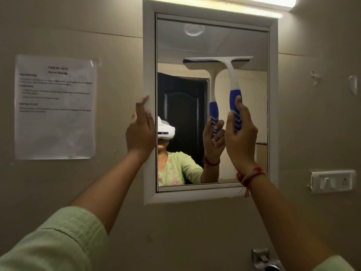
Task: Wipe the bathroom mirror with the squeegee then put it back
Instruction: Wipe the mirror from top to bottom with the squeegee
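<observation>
1. The right hand (241, 133) is closed around the blue grip of the squeegee (232, 79).
2. The left hand (141, 130), fingers spread, is laid against the mirror frame (149, 55), apparently to steady it.
3. The blade is pressed against the upper mirror (195, 45) glass, presumably for a downward stroke.

This is a small home bathroom: a white-framed mirror (213, 102) hangs on a plain beige wall (312, 124) under a lit tube light (254, 4). A white switch and socket plate (332, 181) sits on the wall to the right of the mirror, and a metal tap fitting (263, 260) shows low down below it. The mirror reflects a dark panelled door (183, 114), and a printed task sheet (55, 107) is taped to the wall on the left.
</observation>
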